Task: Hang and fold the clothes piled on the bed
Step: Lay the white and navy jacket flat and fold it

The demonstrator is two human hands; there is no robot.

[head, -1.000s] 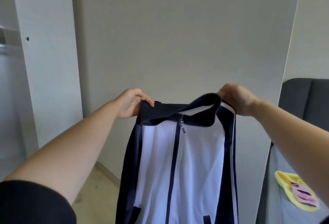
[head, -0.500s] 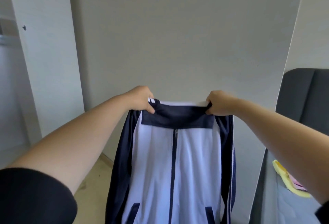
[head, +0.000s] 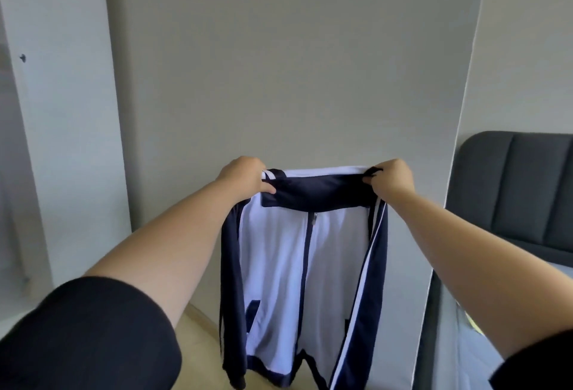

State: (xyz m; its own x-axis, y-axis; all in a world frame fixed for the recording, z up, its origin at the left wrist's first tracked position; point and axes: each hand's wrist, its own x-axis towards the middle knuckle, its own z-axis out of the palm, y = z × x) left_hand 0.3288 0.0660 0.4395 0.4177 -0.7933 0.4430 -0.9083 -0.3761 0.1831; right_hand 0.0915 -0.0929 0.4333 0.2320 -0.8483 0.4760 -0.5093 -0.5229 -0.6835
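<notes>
White jacket [head: 279,265] with navy collar, sleeves and zip, zipped shut, hanging upright in mid-air, held by its shoulders.

- left sleeve [head: 86,337]: black, short, plain fabric, smooth rounded hem
- right sleeve [head: 541,361]: same black, short, only a corner in frame
- left forearm [head: 173,250], right forearm [head: 459,243]: bare below the hems
- left grip [head: 245,177], right grip [head: 392,180]: bare
</notes>
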